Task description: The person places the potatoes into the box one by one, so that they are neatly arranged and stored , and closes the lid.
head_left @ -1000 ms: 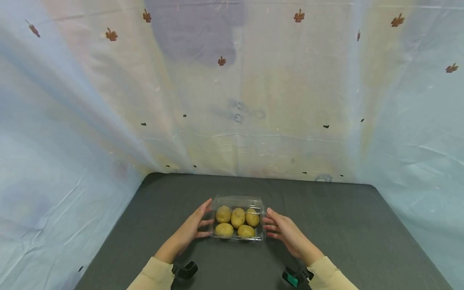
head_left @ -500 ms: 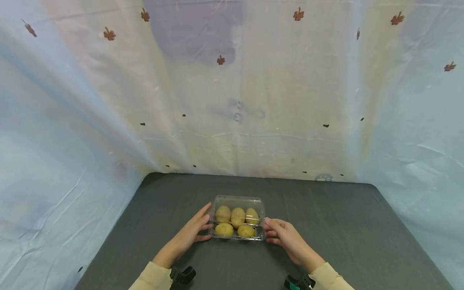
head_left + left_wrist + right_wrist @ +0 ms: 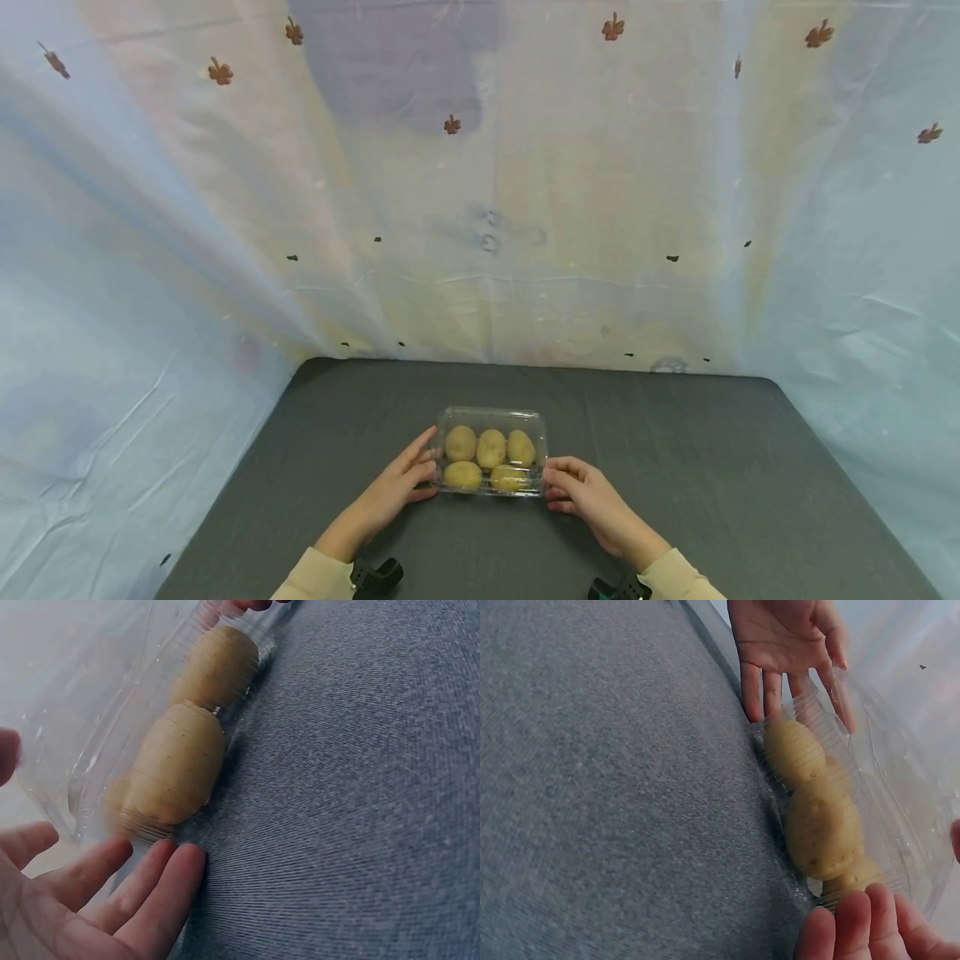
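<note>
A clear plastic clamshell box (image 3: 491,417) holds several yellow potatoes (image 3: 491,448). Its clear lid (image 3: 889,765) slants over them, its front edge crossing above the front row in the head view. My left hand (image 3: 392,492) lies at the box's left side, fingers spread and fairly straight, fingertips at the ribbed wall; the thumb is up near the lid. At the right side is my right hand (image 3: 596,500), its fingertips against the wall near the front corner and its thumb raised apart. Both hands also show in the right wrist view, the left hand (image 3: 784,637) beyond the potatoes.
The box rests on a dark grey cloth-covered table (image 3: 675,450). A pale patterned sheet (image 3: 585,208) hangs behind the table and along both sides. A dark wrist strap (image 3: 377,577) is on the left wrist, and a similar strap (image 3: 621,588) on the right.
The lid has tipped forward and down over the potatoes. Both hands have slid slightly toward the front of the box, staying at its sides.
</note>
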### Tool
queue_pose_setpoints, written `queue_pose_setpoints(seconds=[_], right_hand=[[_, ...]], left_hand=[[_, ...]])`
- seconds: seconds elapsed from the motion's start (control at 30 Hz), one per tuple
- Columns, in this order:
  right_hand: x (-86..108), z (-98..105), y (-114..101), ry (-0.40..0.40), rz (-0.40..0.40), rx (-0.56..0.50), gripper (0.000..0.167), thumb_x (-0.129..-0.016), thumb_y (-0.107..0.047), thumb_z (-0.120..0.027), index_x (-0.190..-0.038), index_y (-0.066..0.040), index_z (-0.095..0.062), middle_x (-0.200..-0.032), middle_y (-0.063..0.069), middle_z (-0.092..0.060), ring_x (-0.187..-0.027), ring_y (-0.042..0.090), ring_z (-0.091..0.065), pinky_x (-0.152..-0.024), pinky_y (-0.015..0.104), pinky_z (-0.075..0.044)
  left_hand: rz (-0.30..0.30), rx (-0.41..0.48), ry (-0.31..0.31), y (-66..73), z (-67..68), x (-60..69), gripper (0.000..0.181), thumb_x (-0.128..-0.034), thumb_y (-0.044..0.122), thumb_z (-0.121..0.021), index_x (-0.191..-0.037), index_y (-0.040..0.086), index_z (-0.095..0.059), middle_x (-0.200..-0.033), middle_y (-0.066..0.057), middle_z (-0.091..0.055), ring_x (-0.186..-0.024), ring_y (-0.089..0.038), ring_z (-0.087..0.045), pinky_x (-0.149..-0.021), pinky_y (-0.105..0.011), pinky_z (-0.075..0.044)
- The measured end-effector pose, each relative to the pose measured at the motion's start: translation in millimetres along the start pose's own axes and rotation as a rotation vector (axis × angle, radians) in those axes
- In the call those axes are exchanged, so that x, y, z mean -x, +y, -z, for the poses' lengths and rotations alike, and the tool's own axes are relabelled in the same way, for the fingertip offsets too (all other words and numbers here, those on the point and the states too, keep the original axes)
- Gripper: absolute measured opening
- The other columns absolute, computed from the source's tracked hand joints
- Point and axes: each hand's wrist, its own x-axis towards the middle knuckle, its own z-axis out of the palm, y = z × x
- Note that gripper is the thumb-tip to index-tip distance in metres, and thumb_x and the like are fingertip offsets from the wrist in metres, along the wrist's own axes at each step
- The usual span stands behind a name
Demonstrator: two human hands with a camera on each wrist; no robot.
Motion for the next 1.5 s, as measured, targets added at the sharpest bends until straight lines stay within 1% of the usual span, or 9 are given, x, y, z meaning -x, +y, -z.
queue_pose_setpoints(seconds=[0.2,0.43,0.63,0.77,1.0,1.2,1.5], right_hand=[[-1.7,-2.2,2.2,-0.008,0.005,-0.017,0.041,-0.096,-0.024,-0.061,-0.122,0.006,-0.049,-0.105,0.012,-0.06,-0.091,0.025,-0.061,-0.082,0.041,-0.055],[-3.9,-4.1,2.9,-0.009,0.004,-0.007,0.031,-0.094,-0.02,-0.062,-0.112,0.004,-0.051,-0.096,0.01,-0.061,-0.086,0.023,-0.062,-0.08,0.04,-0.055],[-4.1,-5.0,5.3,-0.019,-0.005,0.028,0.024,-0.095,-0.02,-0.058,-0.102,0.003,-0.058,-0.095,0.012,-0.062,-0.084,0.021,-0.062,-0.078,0.038,-0.055],[-3.6,-5.4,6.7,-0.034,-0.01,0.044,0.023,-0.094,-0.018,-0.056,-0.098,0.004,-0.062,-0.094,0.014,-0.064,-0.085,0.022,-0.063,-0.079,0.038,-0.055],[-3.7,-5.2,6.3,-0.06,0.011,0.053,0.024,-0.094,-0.017,-0.055,-0.097,0.005,-0.065,-0.092,0.012,-0.066,-0.088,0.024,-0.064,-0.079,0.038,-0.055],[-4.4,-5.4,7.0,-0.068,0.006,0.049,0.024,-0.094,-0.016,-0.055,-0.097,0.005,-0.065,-0.091,0.011,-0.067,-0.087,0.022,-0.064,-0.078,0.036,-0.055],[-3.3,-6.4,9.8,-0.05,0.02,0.055,0.02,-0.093,-0.015,-0.058,-0.094,0.003,-0.066,-0.088,0.008,-0.068,-0.084,0.019,-0.064,-0.077,0.033,-0.054]], left_hand=[[-0.008,-0.021,-0.003,-2.7,-1.2,-1.0,0.069,-0.1037,0.033,-0.047,-0.157,0.024,-0.005,-0.157,-0.024,-0.014,-0.137,-0.042,-0.031,-0.1,-0.047,-0.044],[-0.028,-0.032,0.008,-0.3,-3.9,-1.1,0.065,-0.1053,0.021,-0.044,-0.157,0.019,-0.005,-0.155,-0.026,-0.018,-0.134,-0.041,-0.036,-0.101,-0.047,-0.043],[-0.019,-0.033,0.03,-2.0,-4.9,-1.2,0.063,-0.1059,0.022,-0.042,-0.157,0.022,-0.007,-0.155,-0.025,-0.018,-0.135,-0.041,-0.035,-0.1,-0.046,-0.044],[-0.017,-0.023,0.038,-4.6,-5.4,-0.8,0.063,-0.1055,0.024,-0.044,-0.157,0.023,-0.008,-0.155,-0.025,-0.019,-0.135,-0.04,-0.035,-0.1,-0.044,-0.045],[-0.017,-0.015,0.042,-4.7,-5.4,-0.2,0.064,-0.105,0.026,-0.045,-0.157,0.026,-0.008,-0.156,-0.024,-0.019,-0.136,-0.04,-0.034,-0.1,-0.045,-0.044],[-0.028,-0.021,0.044,-7.0,-5.0,-0.6,0.063,-0.1052,0.021,-0.044,-0.157,0.024,-0.009,-0.155,-0.024,-0.022,-0.135,-0.039,-0.036,-0.1,-0.044,-0.045],[-0.019,0.009,0.048,-13.5,-5.3,-2.2,0.064,-0.1037,0.024,-0.048,-0.157,0.027,-0.012,-0.155,-0.02,-0.025,-0.136,-0.037,-0.035,-0.1,-0.042,-0.045]])
